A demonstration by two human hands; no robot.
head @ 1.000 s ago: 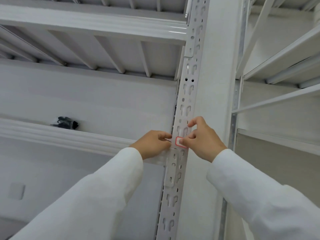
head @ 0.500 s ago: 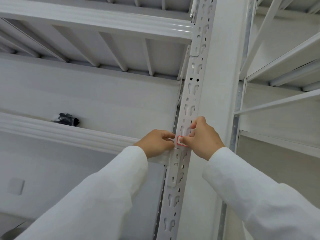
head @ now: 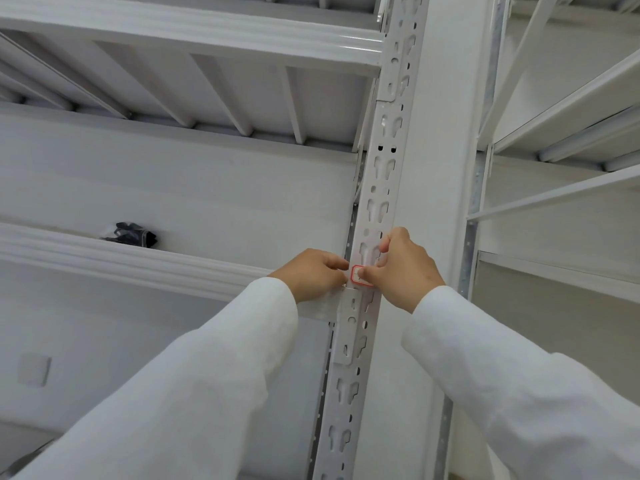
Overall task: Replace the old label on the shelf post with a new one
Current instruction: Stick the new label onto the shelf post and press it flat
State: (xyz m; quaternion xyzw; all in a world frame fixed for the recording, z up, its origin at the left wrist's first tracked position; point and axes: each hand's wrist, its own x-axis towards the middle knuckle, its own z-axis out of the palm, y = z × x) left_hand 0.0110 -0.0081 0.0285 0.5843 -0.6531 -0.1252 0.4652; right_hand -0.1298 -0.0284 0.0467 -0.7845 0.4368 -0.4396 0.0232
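Observation:
A white slotted shelf post (head: 384,161) runs up the middle of the head view. A small white label with a red border (head: 356,276) sits on the post at hand height. My right hand (head: 405,268) is on the label, thumb and fingertips curled against it and covering its right part. My left hand (head: 313,273) rests with curled fingers at the post's left edge, fingertips touching the label's left side. Whether the label is fully stuck down is hidden by the fingers.
A white shelf beam (head: 138,261) meets the post at the left, with a small black object (head: 133,233) lying on the shelf behind it. Another beam (head: 207,32) crosses above. More white shelving (head: 568,109) stands at the right.
Both hands stay on the label at the post. The view has shifted slightly, and my right thumb now covers more of the label.

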